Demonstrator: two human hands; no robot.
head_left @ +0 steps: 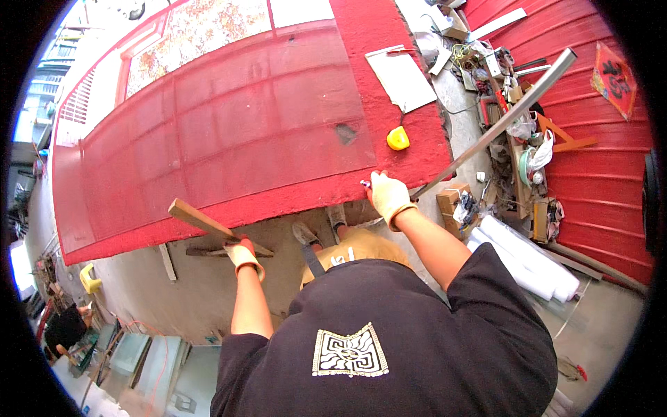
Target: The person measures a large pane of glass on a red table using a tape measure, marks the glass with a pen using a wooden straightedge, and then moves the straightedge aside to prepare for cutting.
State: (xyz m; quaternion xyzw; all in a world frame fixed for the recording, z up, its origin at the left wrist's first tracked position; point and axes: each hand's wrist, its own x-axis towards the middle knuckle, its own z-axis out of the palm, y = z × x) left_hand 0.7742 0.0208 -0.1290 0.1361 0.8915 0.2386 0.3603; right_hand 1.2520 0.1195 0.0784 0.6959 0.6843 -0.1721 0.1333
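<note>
A large sheet of clear glass [229, 118] lies on a red carpeted worktable [410, 42]. My left hand [243, 256], gloved, grips a long wooden straightedge [201, 219] below the table's near edge. My right hand [389, 196], also gloved, rests at the glass's near right corner and pinches a small tool there; which tool I cannot tell. A yellow tape measure [397, 138] sits on the carpet just beyond the right hand. A flat grey sheet [401, 78] lies farther back.
A long metal bar [507, 118] leans diagonally at the right, over a cluttered strip of tools and offcuts [514, 139]. White rolls [528, 264] lie on the concrete floor beside a red shutter wall [590, 181]. Glass panes [139, 354] lean at lower left.
</note>
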